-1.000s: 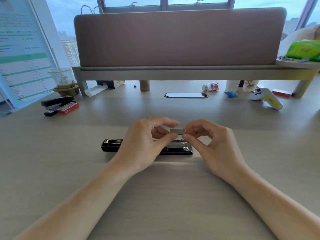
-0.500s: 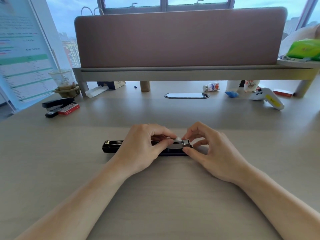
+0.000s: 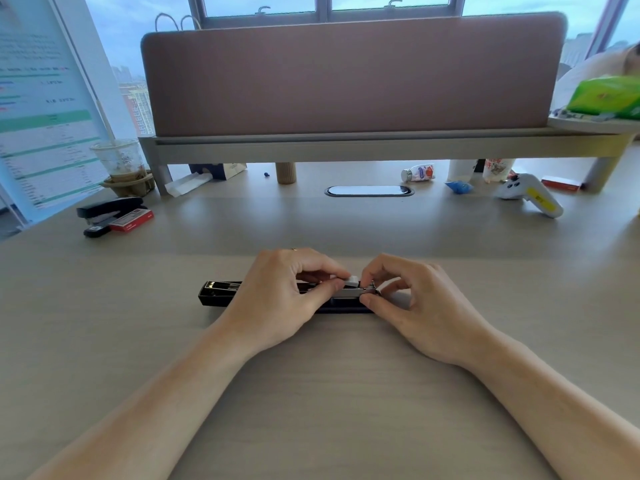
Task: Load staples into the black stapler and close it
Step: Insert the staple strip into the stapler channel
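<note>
— Start at the left. What's over there?

— At the far left edge of the pale wood-grain bench (image 3: 104, 341), a second black stapler (image 3: 110, 211) with a red staple box (image 3: 133, 220) touching it, well apart from the work.

— And the one being loaded?

— The long black stapler (image 3: 219, 295), opened flat, lies in the middle of the bench with its long axis running left to right, straight across in front of the person. Its left end pokes out bare; the rest sits under the hands.

— The hands?

— The left hand (image 3: 282, 299) is narrowed to a pinch, thumb and forefinger on the short silvery strip of staples (image 3: 351, 282), holding it at the metal channel. The right hand (image 3: 415, 303) pinches the stapler's right end just beside it.

— So the next move?

— I'd guess the strip has to line up along that left-right channel and drop in. Both hands are on it; the left carries the strip.
</note>
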`<state>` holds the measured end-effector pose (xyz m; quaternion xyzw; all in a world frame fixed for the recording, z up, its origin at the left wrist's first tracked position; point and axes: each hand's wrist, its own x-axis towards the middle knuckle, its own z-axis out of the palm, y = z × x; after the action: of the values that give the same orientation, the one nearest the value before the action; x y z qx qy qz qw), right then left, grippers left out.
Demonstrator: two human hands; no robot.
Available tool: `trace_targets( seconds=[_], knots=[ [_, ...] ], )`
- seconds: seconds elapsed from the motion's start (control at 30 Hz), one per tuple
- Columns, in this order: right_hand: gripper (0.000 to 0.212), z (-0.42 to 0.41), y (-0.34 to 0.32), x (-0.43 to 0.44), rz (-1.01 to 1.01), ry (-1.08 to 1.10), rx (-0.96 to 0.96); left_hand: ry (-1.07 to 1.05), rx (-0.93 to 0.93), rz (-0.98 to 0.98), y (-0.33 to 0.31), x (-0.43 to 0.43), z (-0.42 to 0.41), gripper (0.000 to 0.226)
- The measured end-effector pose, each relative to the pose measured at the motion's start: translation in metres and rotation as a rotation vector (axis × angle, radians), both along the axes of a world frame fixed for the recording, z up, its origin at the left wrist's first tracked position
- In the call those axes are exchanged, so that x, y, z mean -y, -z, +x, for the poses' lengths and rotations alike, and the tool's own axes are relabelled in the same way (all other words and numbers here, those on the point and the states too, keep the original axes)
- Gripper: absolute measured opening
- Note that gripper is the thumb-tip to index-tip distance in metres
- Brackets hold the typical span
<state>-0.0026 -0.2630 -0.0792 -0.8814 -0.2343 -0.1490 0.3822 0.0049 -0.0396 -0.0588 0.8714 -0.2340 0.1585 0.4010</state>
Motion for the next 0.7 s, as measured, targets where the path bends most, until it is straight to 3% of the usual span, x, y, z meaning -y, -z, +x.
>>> trace_targets(
  seconds=[0.7],
  knots=[
    [0.021,-0.0003,-0.0016,-0.0009,0.029,0.033,-0.019,0.013,0.11,0.15,-0.0001,-0.0016,-0.0029,0.014]
  ],
)
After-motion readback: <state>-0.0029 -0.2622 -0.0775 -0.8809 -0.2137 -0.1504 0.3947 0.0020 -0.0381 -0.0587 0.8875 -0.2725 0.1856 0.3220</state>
